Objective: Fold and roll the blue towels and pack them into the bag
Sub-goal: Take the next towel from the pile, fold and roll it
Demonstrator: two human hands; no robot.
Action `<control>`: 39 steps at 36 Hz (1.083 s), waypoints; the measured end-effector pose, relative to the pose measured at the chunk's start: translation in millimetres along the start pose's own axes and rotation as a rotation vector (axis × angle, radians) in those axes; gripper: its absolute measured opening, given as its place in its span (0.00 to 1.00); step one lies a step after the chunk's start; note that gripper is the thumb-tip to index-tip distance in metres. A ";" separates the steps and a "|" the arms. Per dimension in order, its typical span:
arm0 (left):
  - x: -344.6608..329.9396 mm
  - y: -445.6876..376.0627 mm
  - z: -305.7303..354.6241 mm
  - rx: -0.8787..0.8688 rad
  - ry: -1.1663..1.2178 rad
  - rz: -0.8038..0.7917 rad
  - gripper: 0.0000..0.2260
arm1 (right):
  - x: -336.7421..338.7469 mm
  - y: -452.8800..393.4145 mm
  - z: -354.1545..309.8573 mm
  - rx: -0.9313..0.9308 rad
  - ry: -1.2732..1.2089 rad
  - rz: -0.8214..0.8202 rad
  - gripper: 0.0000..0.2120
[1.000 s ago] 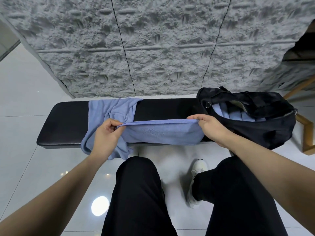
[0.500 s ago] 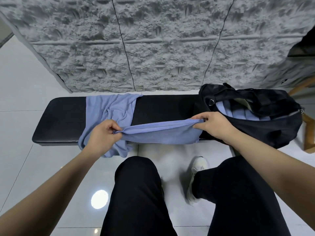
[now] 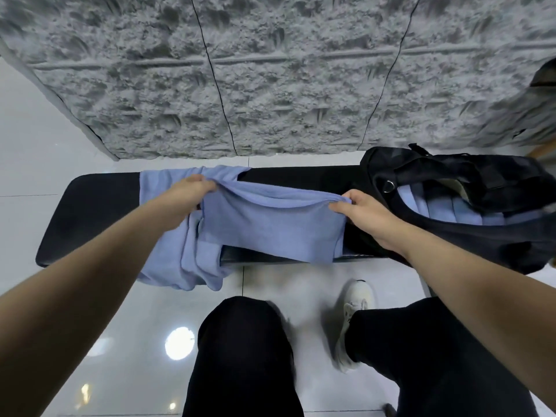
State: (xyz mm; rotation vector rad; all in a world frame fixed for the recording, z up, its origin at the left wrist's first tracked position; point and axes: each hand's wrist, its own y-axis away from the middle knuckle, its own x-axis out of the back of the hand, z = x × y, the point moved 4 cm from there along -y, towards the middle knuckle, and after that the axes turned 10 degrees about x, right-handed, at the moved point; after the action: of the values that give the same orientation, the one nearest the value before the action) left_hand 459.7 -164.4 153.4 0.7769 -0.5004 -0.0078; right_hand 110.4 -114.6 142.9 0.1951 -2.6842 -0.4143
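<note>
Both hands are up on the folded blue cloth towel (image 3: 270, 224), stretched across the middle of the long black padded bench (image 3: 90, 218). The left hand (image 3: 186, 195) pinches the towel's far left corner, fingers curled over the fabric; the right hand (image 3: 358, 210) pinches the far right corner, thumb and fingertips closed on the edge. The towel's near edge drapes over the bench's front edge. A second, crumpled blue towel (image 3: 180, 260) lies just left of it, touching, spilling over the front edge. At the bench's right end sits the open black fabric bag (image 3: 481, 236), rolled blue towels (image 3: 445, 209) lined up inside.
</note>
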 end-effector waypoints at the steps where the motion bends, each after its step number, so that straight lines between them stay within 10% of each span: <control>1: -4.4 -8.9 3.3 0.005 0.121 -0.020 0.06 | -1.9 -7.6 4.6 -0.009 -0.030 0.014 0.16; 19: -72.2 -105.3 84.8 -0.354 -0.008 0.276 0.09 | -15.1 -44.9 58.8 -0.323 -0.275 0.205 0.08; 28: -107.3 -89.4 82.0 -0.379 0.105 0.363 0.14 | -22.3 -26.9 63.0 -0.474 -0.382 0.082 0.20; 33: -117.7 -53.8 38.2 -0.199 0.067 0.566 0.14 | -27.1 -8.5 63.0 -0.544 -0.249 -0.076 0.20; 39: -131.3 -36.7 -20.7 0.020 0.381 0.450 0.13 | -28.0 9.5 69.5 -0.494 0.066 -0.157 0.15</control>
State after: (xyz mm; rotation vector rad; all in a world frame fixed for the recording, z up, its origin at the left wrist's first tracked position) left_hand 359.1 -152.2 59.9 0.6509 -0.3019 0.5541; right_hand 105.7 -82.2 74.7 0.2645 -2.4196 -1.0766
